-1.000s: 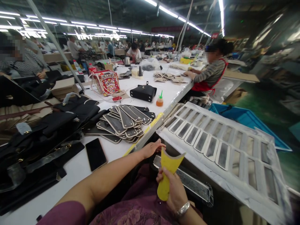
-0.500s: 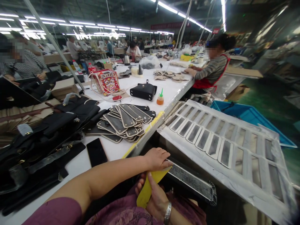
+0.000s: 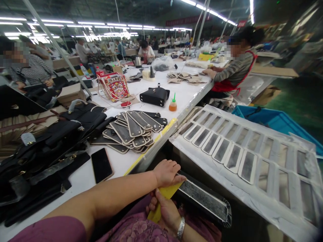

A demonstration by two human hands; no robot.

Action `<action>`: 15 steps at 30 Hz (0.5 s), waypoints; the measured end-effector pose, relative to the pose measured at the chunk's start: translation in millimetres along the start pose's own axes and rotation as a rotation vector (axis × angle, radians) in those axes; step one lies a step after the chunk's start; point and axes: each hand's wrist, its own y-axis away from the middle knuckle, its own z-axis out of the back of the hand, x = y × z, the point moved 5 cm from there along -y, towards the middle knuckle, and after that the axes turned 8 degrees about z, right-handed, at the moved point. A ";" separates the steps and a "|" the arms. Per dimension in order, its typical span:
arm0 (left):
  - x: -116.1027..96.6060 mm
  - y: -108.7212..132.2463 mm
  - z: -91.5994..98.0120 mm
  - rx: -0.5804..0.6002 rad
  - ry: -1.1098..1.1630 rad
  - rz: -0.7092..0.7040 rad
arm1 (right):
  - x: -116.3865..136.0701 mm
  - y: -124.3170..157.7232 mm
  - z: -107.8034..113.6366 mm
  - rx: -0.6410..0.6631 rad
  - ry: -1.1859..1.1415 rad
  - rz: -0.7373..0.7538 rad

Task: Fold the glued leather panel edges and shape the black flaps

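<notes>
Left of the pile of panels (image 3: 133, 131), black bags (image 3: 52, 134) with a smooth, leather-like finish lie heaped, their metal fittings wrapped in crinkled clear film. A flat, glossy phone (image 3: 102, 164) sits on the white worktop (image 3: 82, 183), just nearer the wearer than the pile. The pile itself is of rounded oblongs, dark-faced, pale-edged, studded at the ends. A boxy black bag (image 3: 154, 96) stands beyond it. Nearer the wearer and right of the pile is a matt yellow piece (image 3: 164, 196), gripped by the right hand (image 3: 168, 210), thumb on its face; the left hand (image 3: 166, 172) lies across its upper end, fingers together. Farther right of the pile, a white-covered board (image 3: 275, 201) carries pale-rimmed dark oblongs.

The bags overlap too much to count. The left hand covers the yellow piece's top edge, so whether it pinches it I cannot tell. It also hides one end of a grainy, pale-edged bar (image 3: 204, 198).
</notes>
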 end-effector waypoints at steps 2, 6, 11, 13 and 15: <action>0.4 -3.1 -2.6 0.002 0.022 0.038 | 1.6 -2.2 3.9 -0.006 -0.004 0.020; -2.5 -11.5 -9.8 0.009 0.079 0.135 | 9.7 -1.0 7.0 -0.020 -0.039 0.100; 9.9 -11.6 -13.0 0.064 0.700 0.348 | 19.8 18.5 5.1 -0.023 0.033 0.086; 27.1 -1.3 -12.3 0.034 0.955 0.427 | 32.2 29.7 7.2 -0.017 0.116 0.124; 48.6 18.7 -14.9 -0.016 1.097 0.491 | 54.5 40.2 10.0 -0.026 0.193 0.261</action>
